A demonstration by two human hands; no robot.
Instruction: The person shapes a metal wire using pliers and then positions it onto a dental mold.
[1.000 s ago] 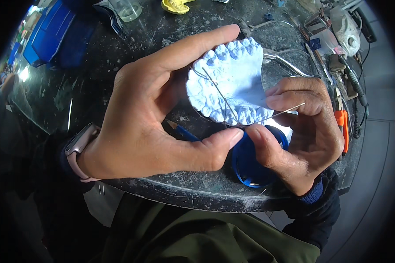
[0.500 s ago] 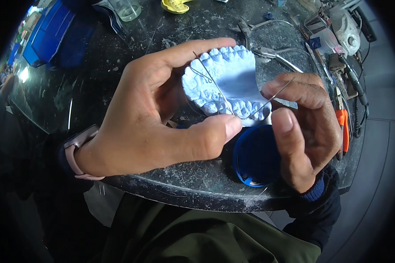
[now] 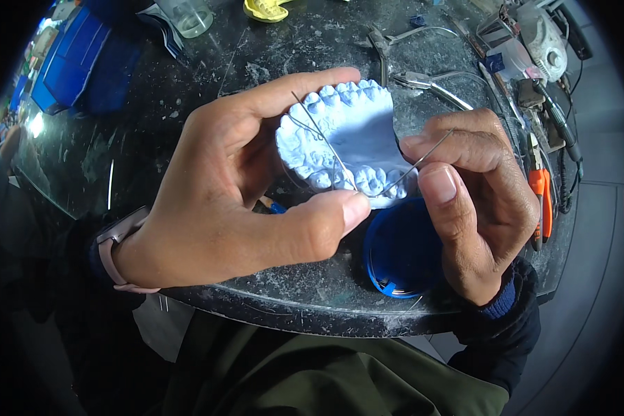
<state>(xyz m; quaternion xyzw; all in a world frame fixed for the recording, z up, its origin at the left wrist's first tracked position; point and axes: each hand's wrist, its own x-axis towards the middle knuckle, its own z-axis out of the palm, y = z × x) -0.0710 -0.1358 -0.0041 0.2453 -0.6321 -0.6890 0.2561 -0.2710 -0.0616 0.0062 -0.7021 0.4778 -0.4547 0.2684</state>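
My left hand [image 3: 256, 201] is closed around a pale blue-white plaster dental cast [image 3: 357, 132], tilted with its row of teeth facing up. The forefinger runs behind the far teeth, and the thumb presses a thin bent metal wire [image 3: 326, 142] against the near side. That wire has a small loop by the front teeth, and one long end sticks out to the right past the back molars. My right hand [image 3: 475, 187] has this end lying across its forefinger, with the thumb tip drawn up close beside it. The thumb hides part of the bend.
Beneath the cast a round blue container [image 3: 395, 270] sits near the bench edge. Metal pliers [image 3: 423, 83] lie beyond, and orange-handled pliers [image 3: 539, 184] at the right. Farther off are a yellow piece [image 3: 265, 9], a glass jar [image 3: 193, 19] and a blue box [image 3: 69, 62].
Both hands and the cast have shifted slightly left and down in view. My right thumb and forefinger have come closer together at the wire's end.
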